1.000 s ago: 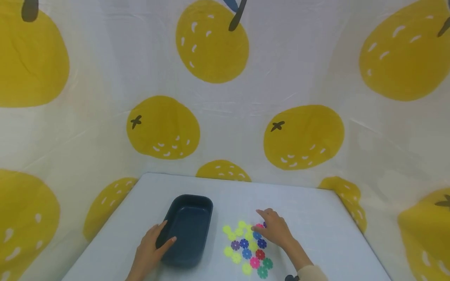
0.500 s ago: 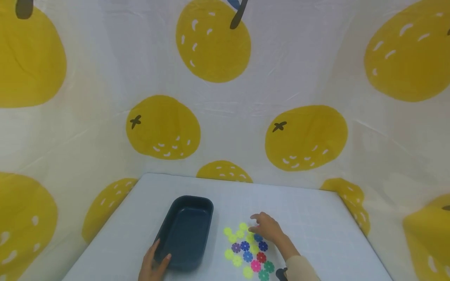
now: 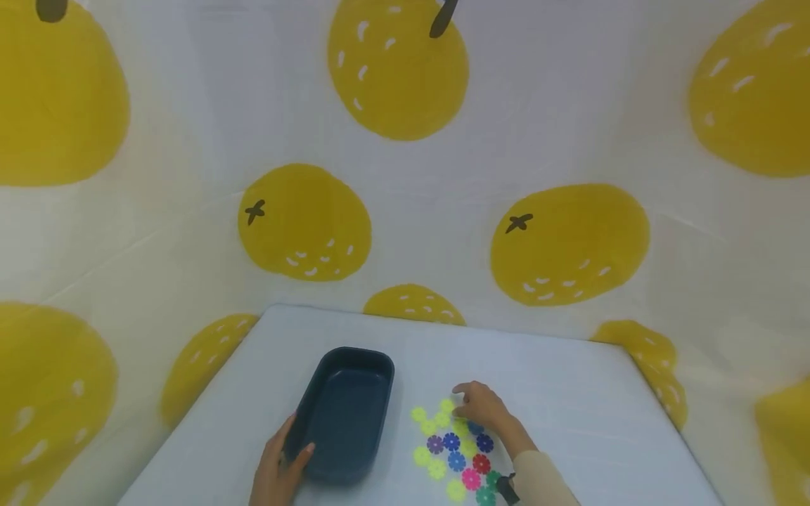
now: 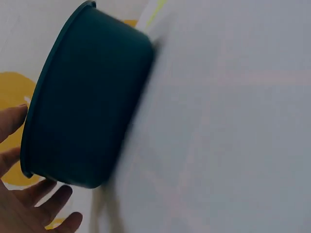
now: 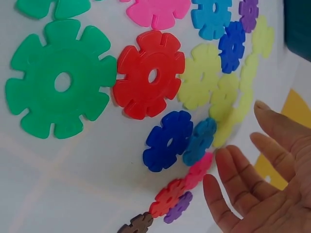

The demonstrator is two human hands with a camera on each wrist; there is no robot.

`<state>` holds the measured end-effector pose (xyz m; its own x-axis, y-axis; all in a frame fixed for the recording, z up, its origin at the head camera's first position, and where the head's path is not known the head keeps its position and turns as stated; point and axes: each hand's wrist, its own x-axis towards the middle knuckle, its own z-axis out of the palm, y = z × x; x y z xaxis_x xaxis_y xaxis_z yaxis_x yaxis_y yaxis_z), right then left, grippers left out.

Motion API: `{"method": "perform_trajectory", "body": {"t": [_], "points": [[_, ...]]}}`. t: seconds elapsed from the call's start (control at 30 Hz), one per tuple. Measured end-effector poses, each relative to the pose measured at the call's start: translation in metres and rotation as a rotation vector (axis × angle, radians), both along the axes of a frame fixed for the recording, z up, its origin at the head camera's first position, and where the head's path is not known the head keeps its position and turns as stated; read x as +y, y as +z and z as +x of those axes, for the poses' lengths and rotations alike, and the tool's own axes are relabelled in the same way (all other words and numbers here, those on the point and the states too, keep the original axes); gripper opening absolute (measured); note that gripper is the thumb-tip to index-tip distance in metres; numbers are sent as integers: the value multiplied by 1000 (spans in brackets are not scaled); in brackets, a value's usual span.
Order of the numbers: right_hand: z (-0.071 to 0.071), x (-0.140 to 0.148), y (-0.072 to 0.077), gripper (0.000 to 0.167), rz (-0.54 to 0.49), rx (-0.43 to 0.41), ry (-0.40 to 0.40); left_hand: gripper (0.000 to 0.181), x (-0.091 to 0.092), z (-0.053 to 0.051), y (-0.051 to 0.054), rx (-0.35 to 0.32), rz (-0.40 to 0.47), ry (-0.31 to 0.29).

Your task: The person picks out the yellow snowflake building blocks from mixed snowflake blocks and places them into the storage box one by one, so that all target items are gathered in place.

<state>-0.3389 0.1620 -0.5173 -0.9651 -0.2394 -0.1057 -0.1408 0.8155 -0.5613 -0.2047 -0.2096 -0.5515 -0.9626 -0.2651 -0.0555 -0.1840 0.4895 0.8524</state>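
My left hand [image 3: 273, 467] is at the near left corner of a dark teal tray [image 3: 344, 422], fingers along its outer side and thumb by the near rim. In the left wrist view its spread fingers lie at the rim of the tray [image 4: 87, 97]. My right hand [image 3: 486, 410] hovers over the far side of a group of notched plastic discs, mostly yellow-green [image 3: 436, 469]. In the right wrist view its fingers are loosely bent beside the yellow-green discs [image 5: 199, 82], holding nothing visible. Near it lie blue discs [image 5: 163, 150], a pink disc [image 5: 197, 171] and a red disc [image 5: 131, 77].
Green discs [image 5: 34, 92] lie at the group's near right. A brown disc [image 5: 138, 224] and a purple disc [image 5: 179, 208] lie at its edge. The white table [image 3: 588, 407] meets a fruit-printed cloth [image 3: 430, 232] at the back and sides.
My right hand has shifted slightly left over the discs, its fingers drawing closer together. My left hand slid down towards the tray's near corner. The head view has turned a little.
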Motion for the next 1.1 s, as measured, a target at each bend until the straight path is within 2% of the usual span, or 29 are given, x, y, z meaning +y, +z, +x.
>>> {"method": "perform_trajectory", "body": {"t": [0.07,0.13,0.3,0.4,0.5,0.57,0.73,0.9,1.1], "points": [[-1,0,-1,42,-3,-4,-4,73,-13,-11,3,23,8,-44],[-1,0,-3,42,-4,-14,-7,68,-26,-24,5,6,67,-105],[-2,5,-3,44,3,-30,5,67,-54,-48,1,-81,160,-256],[-4,5,-1,44,-10,-43,6,70,-64,-59,0,-111,152,-345],[-6,5,0,45,-29,-62,12,71,-71,-69,4,-134,147,-418],[-7,4,1,46,-36,-76,23,72,-73,-74,7,-153,144,-447],[-7,5,-2,49,-49,-97,56,76,-73,-79,6,-187,134,-498],[-8,7,-4,52,-61,-117,67,80,-74,-81,2,-221,144,-471],[-9,8,-4,54,-70,-113,50,83,-73,-83,1,-227,145,-446]]}}
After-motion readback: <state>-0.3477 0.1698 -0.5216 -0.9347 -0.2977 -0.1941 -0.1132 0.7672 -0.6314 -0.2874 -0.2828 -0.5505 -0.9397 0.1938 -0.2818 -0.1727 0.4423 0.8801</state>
